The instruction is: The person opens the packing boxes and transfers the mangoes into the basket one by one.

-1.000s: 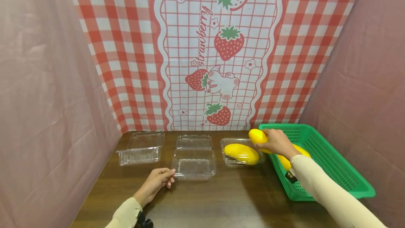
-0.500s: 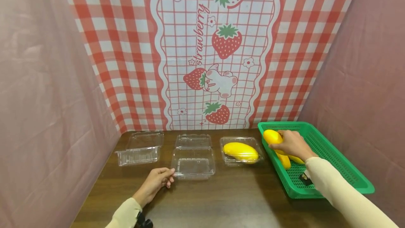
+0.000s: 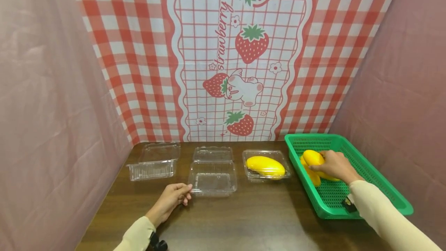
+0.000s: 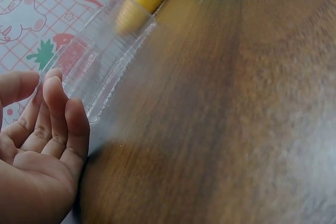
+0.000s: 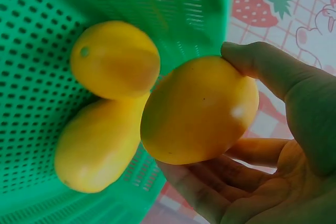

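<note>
My right hand holds a yellow mango over the far end of the green basket. In the right wrist view the thumb and fingers curve round that mango. Two more mangoes lie below it, an upper mango and a lower mango. My left hand pinches the near left corner of an open clear plastic clamshell container. In the left wrist view, thumb and fingertips meet at the edge of this container.
A closed clear container with a mango inside stands left of the basket. Another open clamshell container sits at the left on the wooden table. A checked strawberry cloth hangs behind, with pink curtains at both sides.
My right hand has carried the mango rightward and down, from beside the closed container to over the basket. My left hand has stayed at the open container's corner.
</note>
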Available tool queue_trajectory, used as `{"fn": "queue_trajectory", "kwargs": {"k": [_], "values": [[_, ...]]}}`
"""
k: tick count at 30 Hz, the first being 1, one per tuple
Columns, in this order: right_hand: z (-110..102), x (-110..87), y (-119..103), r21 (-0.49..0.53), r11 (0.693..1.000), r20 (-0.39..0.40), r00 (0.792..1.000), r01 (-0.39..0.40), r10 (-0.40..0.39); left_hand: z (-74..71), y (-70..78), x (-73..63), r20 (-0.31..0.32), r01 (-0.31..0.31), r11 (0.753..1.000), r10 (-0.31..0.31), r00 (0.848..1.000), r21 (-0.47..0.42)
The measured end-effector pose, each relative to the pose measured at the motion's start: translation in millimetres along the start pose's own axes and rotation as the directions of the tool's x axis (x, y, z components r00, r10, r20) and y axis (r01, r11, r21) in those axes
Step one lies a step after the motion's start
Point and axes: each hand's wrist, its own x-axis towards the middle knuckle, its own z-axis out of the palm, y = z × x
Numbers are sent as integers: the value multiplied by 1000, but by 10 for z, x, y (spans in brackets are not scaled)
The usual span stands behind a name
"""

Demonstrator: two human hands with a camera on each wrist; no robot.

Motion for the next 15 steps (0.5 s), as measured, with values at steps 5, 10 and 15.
{"fn": "queue_trajectory", "kwargs": {"k": [5, 10, 15], "values": [[-2, -85, 107, -1, 999, 30, 998, -50, 50, 16, 11, -2, 4, 2, 1000, -2, 1000, 6], [-55, -105, 177, -10, 998, 52, 996, -69, 69, 12, 25, 10, -9, 6, 1000, -6, 1000, 7], [-90, -146, 246, -49, 996, 95, 992, -78, 83, 6, 29, 10, -12, 15, 1000, -15, 1000, 14]]}}
